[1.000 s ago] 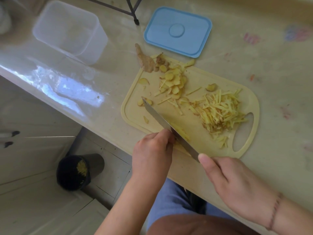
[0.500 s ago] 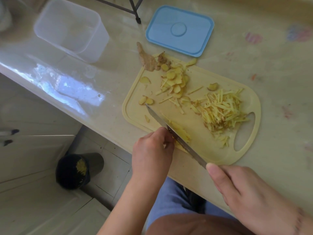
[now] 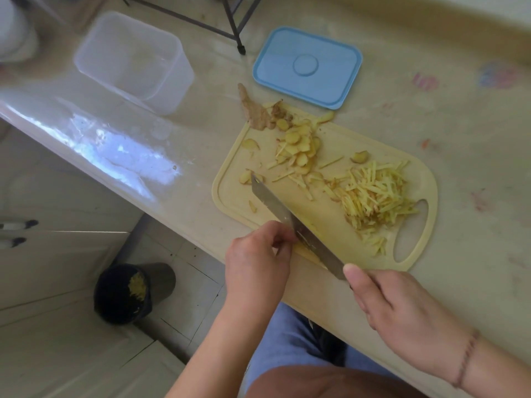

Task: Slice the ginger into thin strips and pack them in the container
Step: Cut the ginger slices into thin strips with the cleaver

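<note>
At the lower middle of the frame, my left hand point(image 3: 258, 254) is curled over a small stack of ginger slices, fingertips pinching them down against the near edge of the cutting board point(image 3: 330, 225); the slices themselves are almost wholly hidden under my knuckles. My right hand point(image 3: 402, 314) is wrapped round the handle of the knife point(image 3: 287, 216), thumb laid along the top near the blade's heel. The blade runs up and to the left, its flat passing right beside my left fingertips.

That closeness is my main worry: if my fingertips creep out from under the knuckles, the edge could catch one. The stack also sits very close to the board's near rim (and the board itself lies near the counter's edge), so a hard push might slide pieces off toward the black bin point(image 3: 126, 294) on the floor at lower left.

Farther out, the cut ginger strips point(image 3: 376, 193) are heaped at centre right of the frame, by the board's handle hole. The uncut ginger rounds point(image 3: 298, 145) are piled toward the board's upper left, with a knobbly ginger offcut point(image 3: 255, 110) hanging over the far edge. The clear container point(image 3: 135, 58) stands in the upper left, well apart from the board, with no ginger that I can see inside it. Carrying strips that far could scatter some across the counter. Its blue lid point(image 3: 307, 67) rests at upper centre.
</note>
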`<state>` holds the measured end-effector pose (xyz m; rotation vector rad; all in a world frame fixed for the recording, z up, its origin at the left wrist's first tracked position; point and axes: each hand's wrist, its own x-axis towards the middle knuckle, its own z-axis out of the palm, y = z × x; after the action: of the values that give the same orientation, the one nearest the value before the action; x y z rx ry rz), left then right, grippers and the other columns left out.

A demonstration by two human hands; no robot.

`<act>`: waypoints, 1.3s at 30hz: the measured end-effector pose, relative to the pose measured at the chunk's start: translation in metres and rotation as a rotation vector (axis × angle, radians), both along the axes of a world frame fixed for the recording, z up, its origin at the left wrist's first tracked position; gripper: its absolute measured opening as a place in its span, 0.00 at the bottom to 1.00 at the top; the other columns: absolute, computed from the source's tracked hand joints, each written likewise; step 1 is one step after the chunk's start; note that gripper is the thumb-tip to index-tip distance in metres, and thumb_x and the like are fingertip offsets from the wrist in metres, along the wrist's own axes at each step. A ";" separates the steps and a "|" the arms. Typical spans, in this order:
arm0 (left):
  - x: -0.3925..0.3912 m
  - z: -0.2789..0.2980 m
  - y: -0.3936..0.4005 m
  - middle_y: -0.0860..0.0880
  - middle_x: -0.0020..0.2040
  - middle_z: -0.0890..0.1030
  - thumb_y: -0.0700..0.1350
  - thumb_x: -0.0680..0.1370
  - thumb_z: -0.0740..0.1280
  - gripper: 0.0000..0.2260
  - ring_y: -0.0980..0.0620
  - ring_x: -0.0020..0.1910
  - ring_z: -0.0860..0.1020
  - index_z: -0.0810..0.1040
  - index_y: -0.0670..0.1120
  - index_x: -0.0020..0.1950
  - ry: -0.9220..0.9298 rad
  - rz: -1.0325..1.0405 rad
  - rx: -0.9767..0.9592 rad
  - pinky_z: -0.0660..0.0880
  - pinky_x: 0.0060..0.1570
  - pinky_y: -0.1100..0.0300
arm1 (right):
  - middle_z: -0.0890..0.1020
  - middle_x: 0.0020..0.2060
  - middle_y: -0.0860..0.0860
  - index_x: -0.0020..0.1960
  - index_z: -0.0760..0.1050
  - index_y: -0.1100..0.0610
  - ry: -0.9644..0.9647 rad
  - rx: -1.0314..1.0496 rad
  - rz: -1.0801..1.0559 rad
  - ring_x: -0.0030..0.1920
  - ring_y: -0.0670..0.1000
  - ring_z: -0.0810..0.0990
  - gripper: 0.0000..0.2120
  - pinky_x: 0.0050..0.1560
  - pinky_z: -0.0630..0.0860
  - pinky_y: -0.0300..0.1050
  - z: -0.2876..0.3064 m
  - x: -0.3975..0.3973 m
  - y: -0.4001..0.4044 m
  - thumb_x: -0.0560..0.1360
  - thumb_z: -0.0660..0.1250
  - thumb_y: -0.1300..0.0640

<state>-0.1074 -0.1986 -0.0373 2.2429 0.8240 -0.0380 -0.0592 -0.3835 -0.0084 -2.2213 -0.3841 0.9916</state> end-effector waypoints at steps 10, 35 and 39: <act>-0.013 -0.005 0.006 0.55 0.40 0.84 0.33 0.74 0.71 0.13 0.57 0.41 0.82 0.79 0.52 0.39 -0.171 0.407 -0.265 0.79 0.45 0.61 | 0.68 0.21 0.49 0.32 0.66 0.54 0.100 0.052 -0.022 0.23 0.44 0.66 0.31 0.26 0.61 0.33 0.019 -0.002 -0.023 0.70 0.47 0.26; 0.015 0.005 0.009 0.56 0.46 0.81 0.35 0.76 0.66 0.13 0.62 0.44 0.78 0.78 0.55 0.44 -0.167 0.334 -0.102 0.72 0.39 0.71 | 0.69 0.19 0.49 0.30 0.66 0.58 0.179 0.023 -0.111 0.21 0.43 0.66 0.27 0.27 0.61 0.33 0.013 0.002 -0.048 0.76 0.52 0.37; 0.036 0.010 0.015 0.56 0.48 0.80 0.33 0.76 0.66 0.15 0.63 0.45 0.77 0.77 0.55 0.44 -0.224 0.168 -0.052 0.73 0.41 0.71 | 0.67 0.19 0.48 0.31 0.66 0.56 0.221 -0.014 -0.277 0.18 0.44 0.63 0.25 0.21 0.60 0.33 0.018 0.012 -0.066 0.78 0.53 0.38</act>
<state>-0.0715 -0.1839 -0.0276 2.0763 0.8741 0.2633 -0.0471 -0.4498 0.0093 -2.0792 0.0300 1.0727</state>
